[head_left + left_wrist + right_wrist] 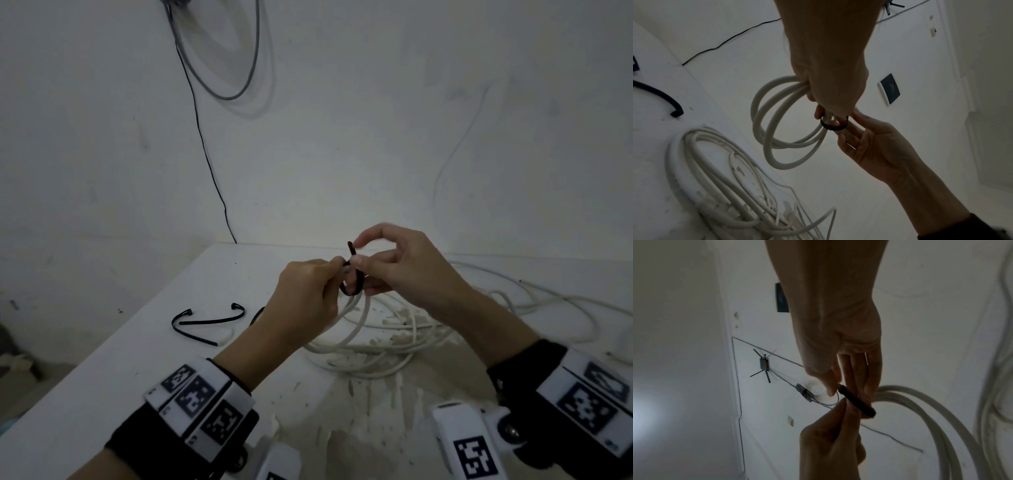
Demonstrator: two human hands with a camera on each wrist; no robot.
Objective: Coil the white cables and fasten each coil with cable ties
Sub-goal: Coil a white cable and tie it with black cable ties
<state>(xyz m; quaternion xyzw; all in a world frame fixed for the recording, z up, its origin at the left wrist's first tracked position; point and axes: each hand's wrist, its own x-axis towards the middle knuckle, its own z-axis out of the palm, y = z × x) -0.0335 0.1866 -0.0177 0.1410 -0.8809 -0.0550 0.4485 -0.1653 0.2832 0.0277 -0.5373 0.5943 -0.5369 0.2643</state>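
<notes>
White tabletop [137, 370] fills the head view, its far edge meeting the wall and its left edge dropping off beside 2 spare black ties [205, 322] that lie flat with bare surface around them. Above the middle, the left hand [308, 294] grips a small coil of white cable [356, 318], fingers curled round the gathered strands, while the right hand [400, 267] pinches a black cable tie [352, 274] looped round that bunch. A loose tangle of white cables [394, 346] sprawls on the table beneath and to the right, over chipped, flaking paint.

From the left wrist, the smooth round coil [772, 129] hangs clear of the table in about 3 loops; the dark band [833, 126] circles the strands at the fingertips. The tangle [725, 178] lies below.

From the right wrist, thumb and forefinger close on the tie's [857, 402] free end, and the matte strap slants across the white strands [920, 410].
</notes>
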